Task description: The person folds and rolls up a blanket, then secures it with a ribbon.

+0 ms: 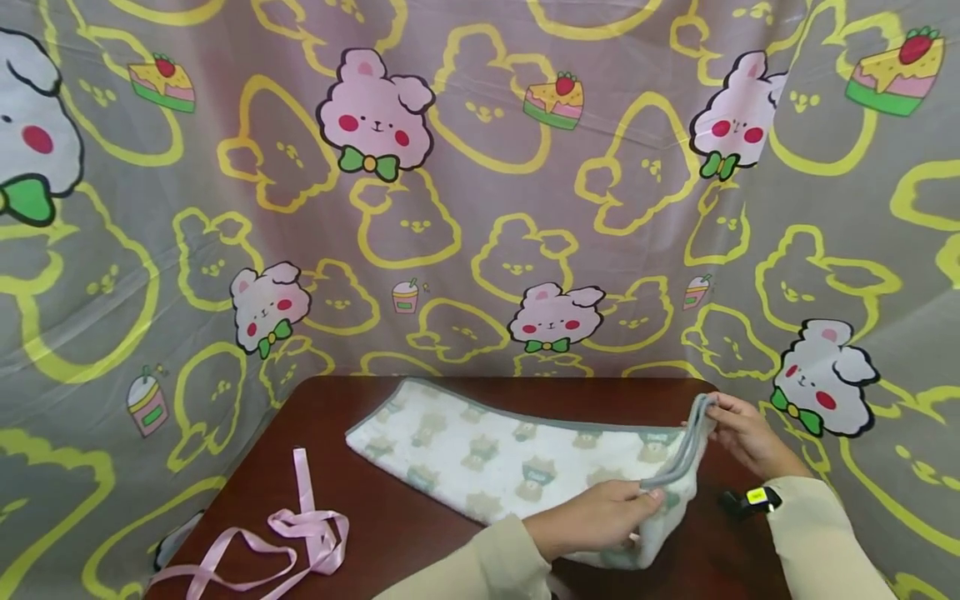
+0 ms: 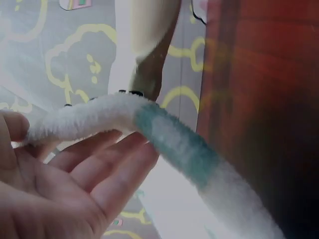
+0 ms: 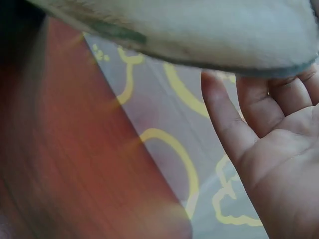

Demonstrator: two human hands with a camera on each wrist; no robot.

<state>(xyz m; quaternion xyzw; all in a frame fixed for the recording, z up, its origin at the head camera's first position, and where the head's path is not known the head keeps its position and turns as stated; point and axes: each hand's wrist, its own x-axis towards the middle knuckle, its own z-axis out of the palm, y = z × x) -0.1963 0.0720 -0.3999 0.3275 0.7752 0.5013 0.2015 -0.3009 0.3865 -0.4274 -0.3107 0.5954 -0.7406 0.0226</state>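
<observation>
A folded white fleece blanket with bear prints and grey edging lies slantwise over the table, its right end raised. My left hand pinches the near corner of that raised end between thumb and fingers. At the far corner, my right hand pinches the grey edges, which run together in layers between the hands. In the left wrist view the fluffy blanket passes over the fingers of my left hand. The right wrist view shows the blanket above my right hand, fingertips partly hidden.
Loose pink ribbon lies in loops on the left of the dark red-brown table. A small black device with a yellow label sits by the right sleeve. Patterned curtain surrounds the table's back and sides.
</observation>
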